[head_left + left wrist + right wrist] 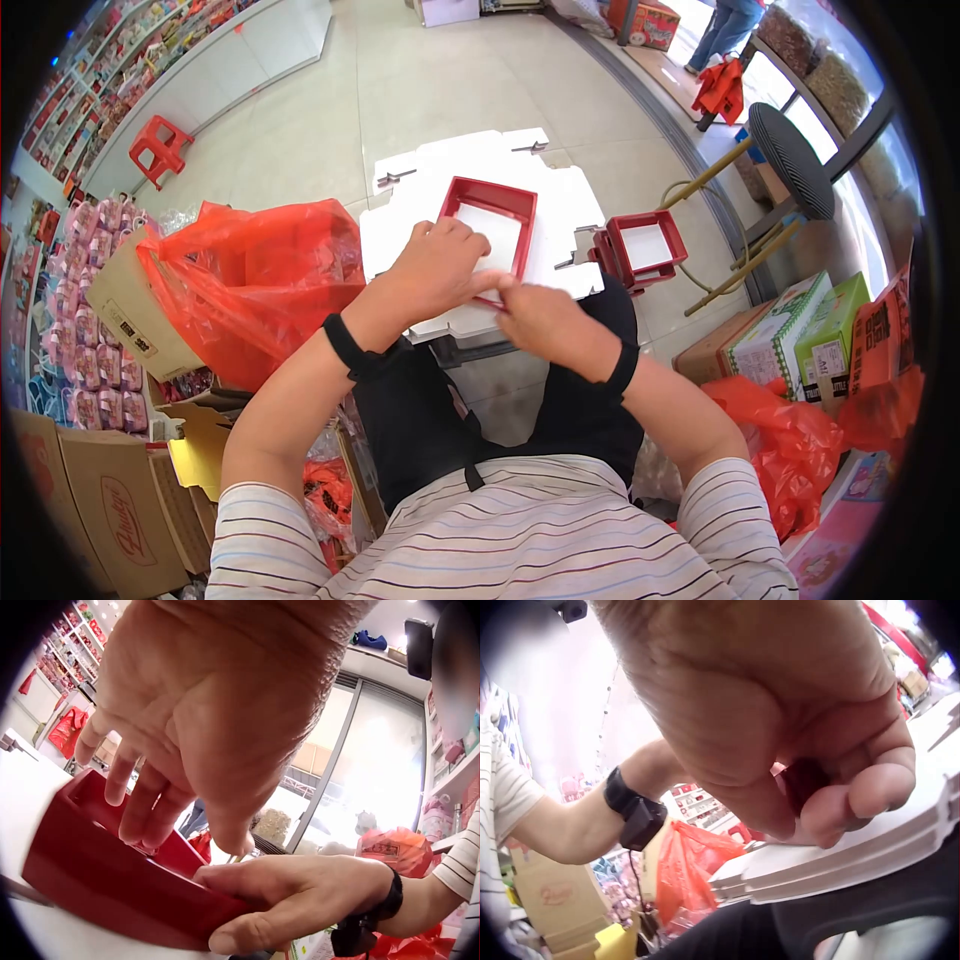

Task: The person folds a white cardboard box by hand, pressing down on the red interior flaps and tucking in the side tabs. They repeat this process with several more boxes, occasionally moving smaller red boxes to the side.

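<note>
A shallow dark red box (497, 196) with a white inner bottom sits on a stack of flat white cardboard sheets (405, 225). My left hand (440, 262) reaches over the box's left side, its fingers loosely extended down inside the walls, as the left wrist view also shows over the red outer wall (112, 877). At the near right corner, my right hand (552, 325) pinches the wall, thumb outside and fingers within. In the right wrist view a bit of red wall (806, 784) shows between its thumb and fingers.
More red boxes (648, 245) stand right of the sheets. A red plastic bag (270, 270) and an open carton (140, 310) are at the left. A round stool (790, 160) stands at the right, near several cartons (780, 320). A red stool (158, 148) is farther back.
</note>
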`<state>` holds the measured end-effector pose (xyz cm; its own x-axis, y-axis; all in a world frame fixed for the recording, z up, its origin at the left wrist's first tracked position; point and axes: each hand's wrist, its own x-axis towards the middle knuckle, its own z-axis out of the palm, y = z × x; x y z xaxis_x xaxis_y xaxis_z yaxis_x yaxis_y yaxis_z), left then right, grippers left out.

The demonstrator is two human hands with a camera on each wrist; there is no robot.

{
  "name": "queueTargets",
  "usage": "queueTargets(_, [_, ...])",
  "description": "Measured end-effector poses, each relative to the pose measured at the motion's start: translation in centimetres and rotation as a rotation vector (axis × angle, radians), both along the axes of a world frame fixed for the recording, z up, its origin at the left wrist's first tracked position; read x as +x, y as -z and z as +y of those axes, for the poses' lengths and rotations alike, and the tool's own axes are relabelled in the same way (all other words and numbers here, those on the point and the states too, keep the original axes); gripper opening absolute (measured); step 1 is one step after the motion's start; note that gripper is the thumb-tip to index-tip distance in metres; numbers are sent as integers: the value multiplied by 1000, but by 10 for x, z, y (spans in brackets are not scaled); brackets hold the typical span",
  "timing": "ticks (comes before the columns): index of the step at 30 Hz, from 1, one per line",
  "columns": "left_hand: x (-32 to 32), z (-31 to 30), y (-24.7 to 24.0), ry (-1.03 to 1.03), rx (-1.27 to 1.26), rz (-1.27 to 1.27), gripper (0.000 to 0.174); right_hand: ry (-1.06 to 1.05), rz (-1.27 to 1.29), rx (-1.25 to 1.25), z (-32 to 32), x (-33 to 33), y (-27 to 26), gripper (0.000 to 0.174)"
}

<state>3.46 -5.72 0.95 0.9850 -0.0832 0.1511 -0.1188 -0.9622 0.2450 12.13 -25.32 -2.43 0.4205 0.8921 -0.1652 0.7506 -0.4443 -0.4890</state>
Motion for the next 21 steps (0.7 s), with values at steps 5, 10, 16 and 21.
queueTargets(5, [12, -13, 10, -25, -52, 212, 38, -154, 183, 318, -5, -53, -12, 36])
queueTargets(10, [-13, 2, 13, 40, 140, 83, 19, -238, 116, 408, -30, -27, -30, 35])
queueTargets(16, [-30, 33, 10, -97, 289, -196, 33, -143, -131, 364, -36, 29, -40, 48])
queueTargets(21, [-48, 12, -6, -151, -54, -131, 36, -142, -168, 397, -23, 26, -8, 40])
